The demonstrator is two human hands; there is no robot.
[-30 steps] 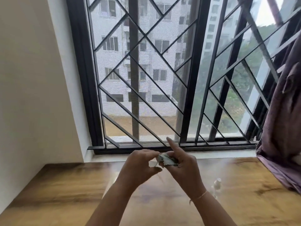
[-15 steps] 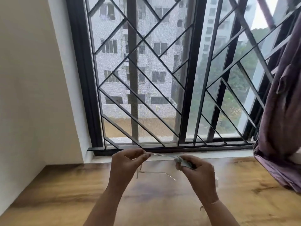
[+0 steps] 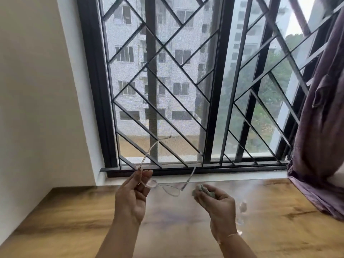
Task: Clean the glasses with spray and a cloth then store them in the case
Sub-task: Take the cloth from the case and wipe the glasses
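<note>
My left hand (image 3: 132,196) pinches a pair of clear-framed glasses (image 3: 168,188) at one lens corner and holds them up above the table. Their temple arms are unfolded and point up and away toward the window. To the right of the glasses, apart from them, my right hand (image 3: 218,205) is closed around a crumpled pale green cloth (image 3: 202,189). A small clear spray bottle (image 3: 242,207) stands blurred on the table just right of my right hand. No case is in view.
The glossy wooden table (image 3: 74,220) runs up to a white sill under a black-framed window with a diagonal metal grille (image 3: 167,108). A purple curtain (image 3: 320,146) hangs over the table's right end. A cream wall closes the left side.
My hands have come apart: the cloth has left the lens and stays in my right hand. My left hand has lifted the glasses, and their arms now point up toward the window.
</note>
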